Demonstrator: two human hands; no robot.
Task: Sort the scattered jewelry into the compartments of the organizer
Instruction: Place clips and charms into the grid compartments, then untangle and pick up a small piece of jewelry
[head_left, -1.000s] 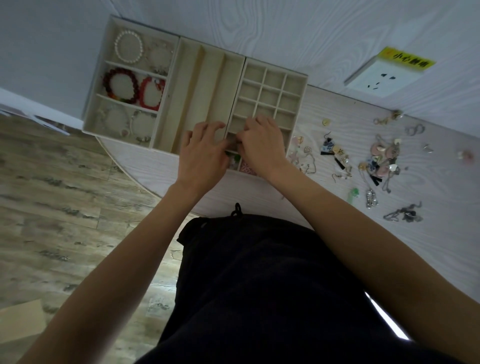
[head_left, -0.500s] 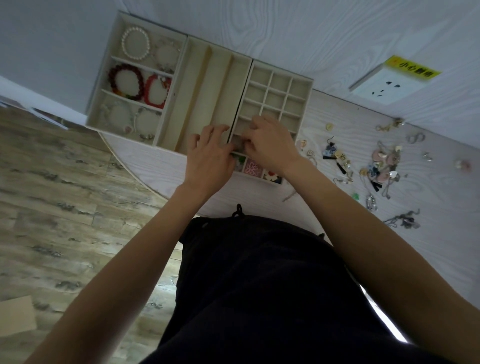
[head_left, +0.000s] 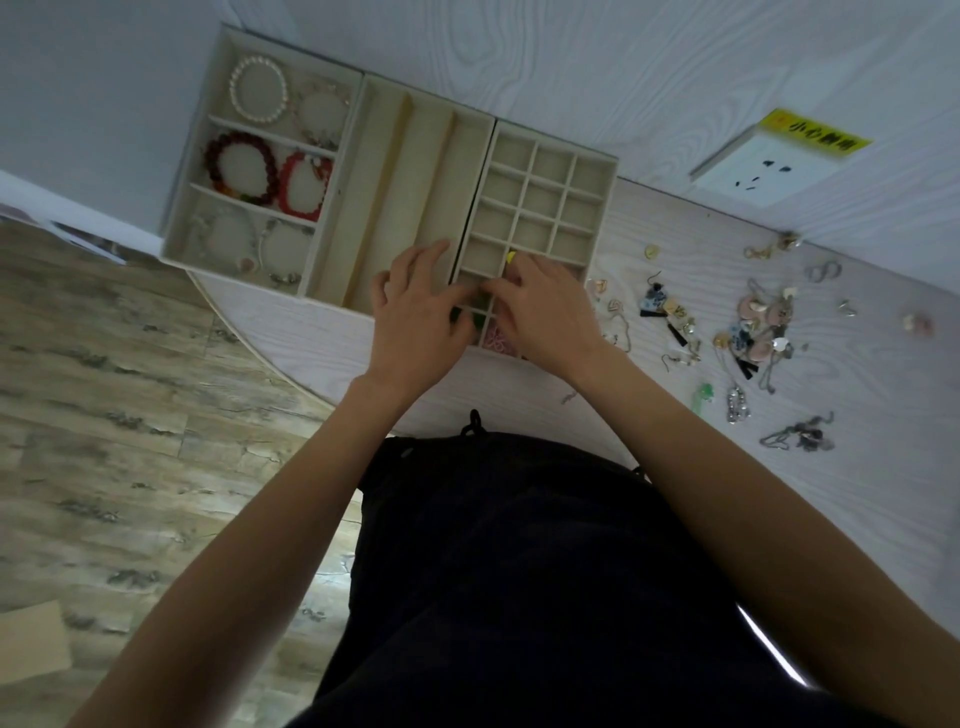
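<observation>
Resting over the near edge of the organizer (head_left: 332, 171), both hands met above its small-cell tray (head_left: 545, 197). The left hand (head_left: 415, 322) lay with fingers spread and relaxed, reaching across the seam between the long-slot tray (head_left: 410, 192) and the small-cell tray. The right hand (head_left: 545, 312) had its fingers curled down into the near cells; whether it pinched anything could not be told, as the fingertips were hidden. A small yellow item (head_left: 511, 256) showed just beyond the right hand's fingers, and a pink piece (head_left: 496, 338) sat in a cell under that hand. Beyond the left hand, to its left, the bracelet tray (head_left: 208, 171) held a pearl bracelet (head_left: 258, 89) and red bead bracelets (head_left: 304, 184). Scattered jewelry (head_left: 748, 332) lay on the counter (head_left: 857, 415), to the right of the right hand and apart from it.
</observation>
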